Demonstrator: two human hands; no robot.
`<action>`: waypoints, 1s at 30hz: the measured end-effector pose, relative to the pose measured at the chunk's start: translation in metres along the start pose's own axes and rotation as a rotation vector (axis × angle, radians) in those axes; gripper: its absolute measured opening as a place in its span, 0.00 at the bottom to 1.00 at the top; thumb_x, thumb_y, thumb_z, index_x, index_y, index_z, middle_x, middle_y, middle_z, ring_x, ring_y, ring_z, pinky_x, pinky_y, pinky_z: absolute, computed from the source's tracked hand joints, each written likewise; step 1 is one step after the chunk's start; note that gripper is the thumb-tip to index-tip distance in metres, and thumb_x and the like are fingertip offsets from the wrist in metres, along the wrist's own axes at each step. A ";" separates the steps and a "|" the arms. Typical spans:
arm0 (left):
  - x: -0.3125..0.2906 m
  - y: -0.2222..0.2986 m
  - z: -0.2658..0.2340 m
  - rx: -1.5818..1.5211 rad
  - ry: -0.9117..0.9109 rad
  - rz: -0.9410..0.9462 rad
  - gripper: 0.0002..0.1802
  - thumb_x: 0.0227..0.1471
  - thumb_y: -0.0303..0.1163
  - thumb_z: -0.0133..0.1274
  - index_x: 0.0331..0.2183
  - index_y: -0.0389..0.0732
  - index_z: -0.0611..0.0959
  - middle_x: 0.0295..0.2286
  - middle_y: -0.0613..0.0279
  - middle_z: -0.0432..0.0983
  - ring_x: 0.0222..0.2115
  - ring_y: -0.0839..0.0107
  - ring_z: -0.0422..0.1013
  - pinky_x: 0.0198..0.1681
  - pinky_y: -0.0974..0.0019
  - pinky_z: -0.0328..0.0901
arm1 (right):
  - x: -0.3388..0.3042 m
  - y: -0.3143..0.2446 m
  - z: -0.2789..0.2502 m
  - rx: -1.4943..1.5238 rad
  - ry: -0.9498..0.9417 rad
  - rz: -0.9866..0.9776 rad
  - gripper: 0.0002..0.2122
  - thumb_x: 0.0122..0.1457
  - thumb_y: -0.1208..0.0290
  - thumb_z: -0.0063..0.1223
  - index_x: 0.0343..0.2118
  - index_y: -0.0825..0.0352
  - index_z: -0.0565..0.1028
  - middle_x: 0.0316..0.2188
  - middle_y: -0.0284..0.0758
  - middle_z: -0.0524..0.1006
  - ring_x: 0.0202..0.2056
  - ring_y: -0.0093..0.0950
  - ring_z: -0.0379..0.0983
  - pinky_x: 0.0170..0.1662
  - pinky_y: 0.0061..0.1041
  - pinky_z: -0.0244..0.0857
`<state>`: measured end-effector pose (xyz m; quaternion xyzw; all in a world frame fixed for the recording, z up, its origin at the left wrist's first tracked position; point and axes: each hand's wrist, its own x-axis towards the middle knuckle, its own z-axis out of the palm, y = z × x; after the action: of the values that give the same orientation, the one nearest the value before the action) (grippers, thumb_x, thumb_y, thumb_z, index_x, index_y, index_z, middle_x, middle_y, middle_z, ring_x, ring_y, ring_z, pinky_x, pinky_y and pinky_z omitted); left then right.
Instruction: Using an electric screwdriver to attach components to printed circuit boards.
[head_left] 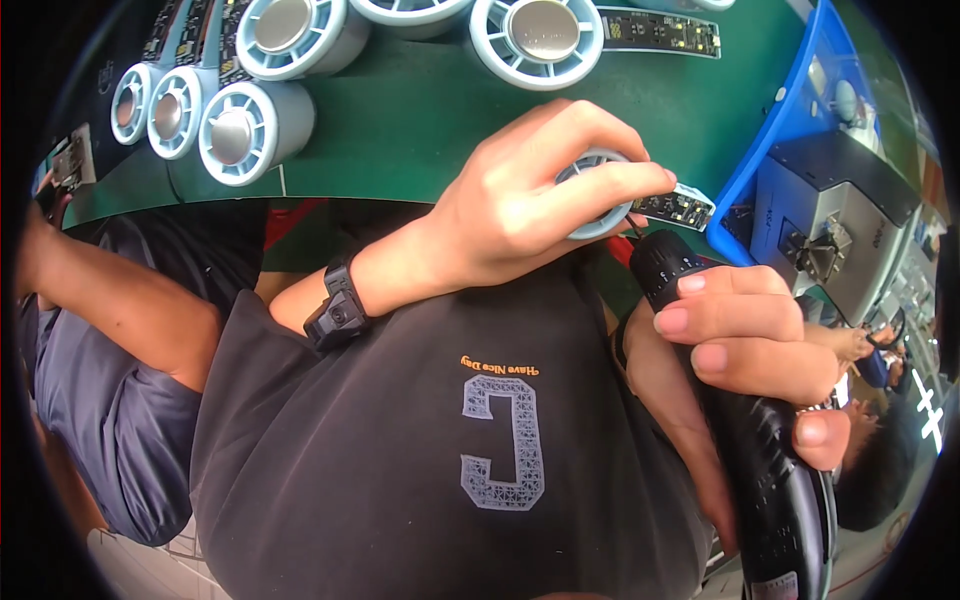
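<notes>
My left hand (535,195), with a black band on the wrist, is closed around a light-blue round plastic housing (597,226) at the table's near edge. A narrow circuit board strip (677,206) sticks out of the housing to the right. My right hand (755,340) is wrapped around a black electric screwdriver (765,470). The screwdriver's thin bit points up and left at the side of the housing, near the strip. Whether the bit touches a screw cannot be made out.
Several similar light-blue housings (292,112) with silver discs and board strips stand along the far side of the green table (400,140). A blue bin (745,190) and a grey boxy machine (835,215) are at the right. Another person's arm (130,295) is at the left.
</notes>
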<state>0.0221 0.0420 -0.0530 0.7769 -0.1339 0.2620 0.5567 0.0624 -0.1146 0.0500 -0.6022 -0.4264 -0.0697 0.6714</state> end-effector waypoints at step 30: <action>0.130 0.013 -0.003 0.979 -0.238 0.039 0.27 0.49 0.43 0.72 0.50 0.48 0.84 0.54 0.58 0.77 0.51 0.53 0.74 0.57 0.46 0.63 | -0.027 0.005 -0.030 0.077 0.627 -0.296 0.47 0.67 0.22 0.27 0.61 0.71 0.64 0.21 0.39 0.69 0.13 0.30 0.64 0.18 0.28 0.65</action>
<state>0.1221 0.0507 0.0299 0.9687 -0.0724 0.2139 0.1027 0.0629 -0.1507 0.0311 -0.4573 -0.2844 -0.3318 0.7745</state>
